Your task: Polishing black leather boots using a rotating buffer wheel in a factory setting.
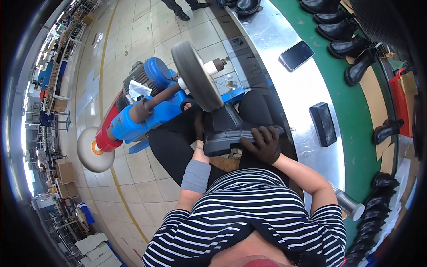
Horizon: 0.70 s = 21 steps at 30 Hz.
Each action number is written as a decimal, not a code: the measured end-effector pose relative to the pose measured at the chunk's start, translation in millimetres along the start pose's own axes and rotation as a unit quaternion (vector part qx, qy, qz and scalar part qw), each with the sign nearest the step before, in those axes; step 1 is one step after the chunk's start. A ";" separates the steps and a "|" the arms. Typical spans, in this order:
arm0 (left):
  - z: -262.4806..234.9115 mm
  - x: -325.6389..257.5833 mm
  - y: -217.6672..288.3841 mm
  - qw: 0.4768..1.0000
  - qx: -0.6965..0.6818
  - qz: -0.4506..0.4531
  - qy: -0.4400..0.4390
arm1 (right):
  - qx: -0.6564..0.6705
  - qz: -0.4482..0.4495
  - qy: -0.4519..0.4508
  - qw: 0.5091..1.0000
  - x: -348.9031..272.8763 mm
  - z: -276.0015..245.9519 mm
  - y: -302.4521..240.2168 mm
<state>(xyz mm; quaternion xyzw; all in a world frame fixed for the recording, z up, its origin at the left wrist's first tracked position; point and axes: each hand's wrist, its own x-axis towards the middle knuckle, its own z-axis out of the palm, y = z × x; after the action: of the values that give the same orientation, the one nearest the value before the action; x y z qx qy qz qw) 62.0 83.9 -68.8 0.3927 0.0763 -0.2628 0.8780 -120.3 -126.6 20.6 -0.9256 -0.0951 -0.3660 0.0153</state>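
A black ankle boot [227, 123] lies sideways over my lap, its sole turned toward me and its toe to the right. The boot's upper meets the lower edge of a dark buffing wheel [194, 73] on a blue machine [149, 120]. My right hand [263, 143], in a brown glove, grips the boot near the toe, fingers wrapped over the sole edge. At the boot's left end my left hand [199, 124], also gloved with a bare fingertip showing, holds the shaft; most of its fingers are hidden behind the boot.
A second, pale wheel [94, 149] sits at the machine's left end. On the metal bench [298, 89] to the right lie a phone [296, 56] and a black block [323, 124]. Several black boots [336, 29] stand on the green conveyor belt [351, 107]. A person's legs [180, 8] show at the top.
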 end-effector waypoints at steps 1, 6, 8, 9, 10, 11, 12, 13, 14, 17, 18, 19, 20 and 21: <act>5.3 -8.3 7.8 0.999 0.037 -0.022 -0.026 | 0.008 -0.012 -0.007 1.000 -4.7 -4.0 1.7; 33.0 -53.6 27.4 0.983 0.008 -0.156 -0.097 | 0.017 -0.065 -0.021 0.998 -21.1 -20.7 7.3; 36.7 -58.3 29.4 0.981 0.062 -0.159 -0.091 | 0.013 -0.086 -0.024 0.996 -23.9 -24.8 10.0; 36.6 -59.2 29.4 0.980 0.080 -0.157 -0.095 | 0.005 -0.098 -0.021 0.995 -24.3 -25.5 11.3; 35.6 -59.0 29.5 0.978 0.063 -0.167 -0.104 | -0.002 -0.109 -0.010 0.994 -24.4 -25.9 12.5; 33.8 -58.9 29.9 0.977 0.045 -0.177 -0.109 | -0.008 -0.120 0.001 0.993 -24.1 -25.6 13.5; 31.8 -59.3 30.4 0.976 0.028 -0.185 -0.113 | -0.011 -0.129 0.009 0.991 -23.8 -25.0 14.2; 30.3 -60.3 30.7 0.978 0.045 -0.166 -0.115 | -0.015 -0.139 0.018 0.990 -23.2 -23.8 14.7; 29.2 -62.1 31.2 0.980 0.061 -0.147 -0.116 | -0.018 -0.149 0.028 0.988 -22.7 -22.5 15.0; 29.7 -67.1 31.1 0.984 0.055 -0.128 -0.113 | -0.024 -0.155 0.054 0.986 -21.4 -17.5 16.7; 30.4 -67.4 30.4 0.985 0.045 -0.128 -0.109 | -0.020 -0.161 0.057 0.985 -20.8 -15.5 17.8; 30.0 -69.0 29.5 0.986 0.066 -0.109 -0.109 | -0.017 -0.167 0.057 0.984 -20.3 -13.7 19.3; 28.7 -68.9 28.3 0.986 0.088 -0.090 -0.107 | -0.015 -0.172 0.057 0.983 -19.6 -11.8 21.2; 26.3 -68.2 26.3 0.986 0.113 -0.076 -0.092 | -0.011 -0.175 0.055 0.983 -18.2 -9.4 23.4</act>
<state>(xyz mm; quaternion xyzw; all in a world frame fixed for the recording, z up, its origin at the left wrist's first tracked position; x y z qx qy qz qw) 15.8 106.7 -10.6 0.4568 -0.0052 -0.3708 0.8086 -135.1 -153.5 16.1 -0.8733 -0.2501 -0.4146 -0.0541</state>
